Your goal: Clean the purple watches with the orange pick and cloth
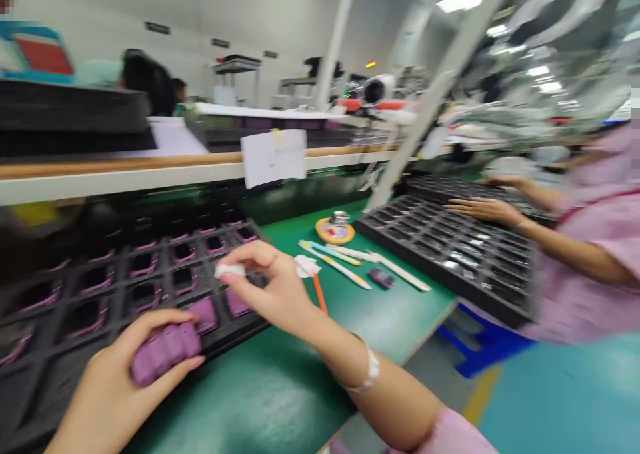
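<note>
While the left hand (107,381) clasped rounded purple cases (167,354), the right hand (280,294) pinched a white wad (228,269).
It was perhaps tissue.

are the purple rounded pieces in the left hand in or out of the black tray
Out: the left hand grips the purple rounded pieces over the near edge of the black compartmented tray, outside its compartments.

Yellow dish (330,234) on your green bench (280,367). From that dish you have: pens (345,271) nearer you; black tray (440,275) to the right; paper note (274,159) above left; slanted white post (413,137) behind right.
</note>
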